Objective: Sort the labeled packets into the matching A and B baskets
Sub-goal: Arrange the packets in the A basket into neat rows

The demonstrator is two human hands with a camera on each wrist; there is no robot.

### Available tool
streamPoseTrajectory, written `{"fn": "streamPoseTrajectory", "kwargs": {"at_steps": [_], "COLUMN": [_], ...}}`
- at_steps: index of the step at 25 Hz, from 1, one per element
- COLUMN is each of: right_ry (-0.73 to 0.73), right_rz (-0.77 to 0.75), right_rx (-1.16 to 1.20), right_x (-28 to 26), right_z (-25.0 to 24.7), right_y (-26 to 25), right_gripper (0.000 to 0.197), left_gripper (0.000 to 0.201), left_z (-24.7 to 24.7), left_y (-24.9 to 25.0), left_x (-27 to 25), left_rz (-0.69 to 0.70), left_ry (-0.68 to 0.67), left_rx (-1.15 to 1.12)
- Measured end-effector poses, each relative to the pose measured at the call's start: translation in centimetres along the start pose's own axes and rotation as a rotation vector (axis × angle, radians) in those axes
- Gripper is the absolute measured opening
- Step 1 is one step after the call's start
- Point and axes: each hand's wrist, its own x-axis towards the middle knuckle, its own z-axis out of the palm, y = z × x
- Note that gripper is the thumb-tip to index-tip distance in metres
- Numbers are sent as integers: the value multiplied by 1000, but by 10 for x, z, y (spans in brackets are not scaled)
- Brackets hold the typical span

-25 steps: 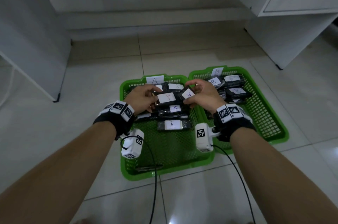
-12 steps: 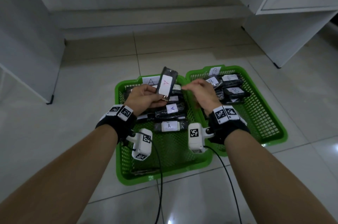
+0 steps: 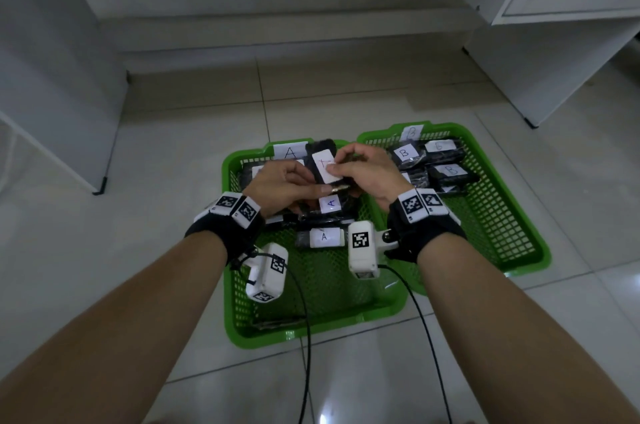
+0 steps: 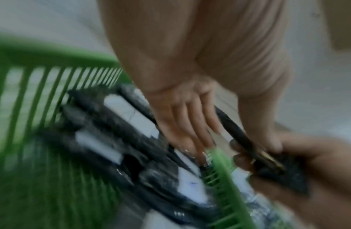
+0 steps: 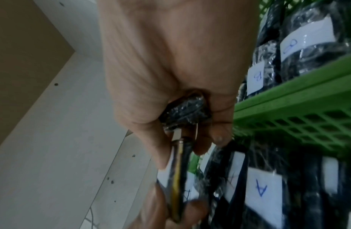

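Note:
Two green baskets sit side by side on the floor. The left basket [image 3: 230, 285] has an A card [image 3: 289, 151] and the right basket [image 3: 540, 250] a B card [image 3: 412, 132]. Both hands hold one black packet [image 3: 320, 160] with a white label above the far end of the A basket. My left hand [image 3: 308, 181] grips its lower end, thumb on top. My right hand [image 3: 343, 164] pinches its label side. In the right wrist view the packet's edge [image 5: 178, 170] sits between thumb and fingers, and a dark wrapped bundle [image 5: 182, 113] is tucked in the palm. The left wrist view is blurred.
Several A-labelled packets [image 3: 323, 237] lie in the A basket, and several B-labelled ones [image 3: 405, 153] in the B basket. White furniture stands to the left [image 3: 52, 94] and right [image 3: 554, 60], with a low step [image 3: 277, 28] behind. Cables [image 3: 306, 337] trail from the wrist cameras.
Both hands rose from the pile in the A basket. The left hand lifted one packet upright, and the right hand has now come across and taken hold of it too.

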Motion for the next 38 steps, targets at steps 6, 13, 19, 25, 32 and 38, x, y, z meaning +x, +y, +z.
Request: {"fn": "streamPoseTrajectory", "kwargs": {"at_steps": [6,13,19,25,32,38], "right_ry": [-240,138,43,-21,32,74], "right_rz": [-1,-105,-69,-87,-252,-326], "right_rx": [-243,-197,-170,-297,-503,-649], "right_x": [-5,0,-3,-3,-4,-4], "right_z": [-26,-37,-37,-34,-28,-18], "right_y": [-5,6,8,17,24,26], "right_gripper": [23,16,38,88,62,62], "left_gripper": [74,64,68,42,39,67], "left_z": [-10,-2,25,30,23,-6], "left_y": [10,1,-5,-12,-9,-12], "left_x": [13,17,24,32,31,22], "left_rz": [604,521,372,393,418,304], "left_ry": [-85,1,21,66,108,170], "left_rx": [804,1092,1260,1283,1218,1186]}}
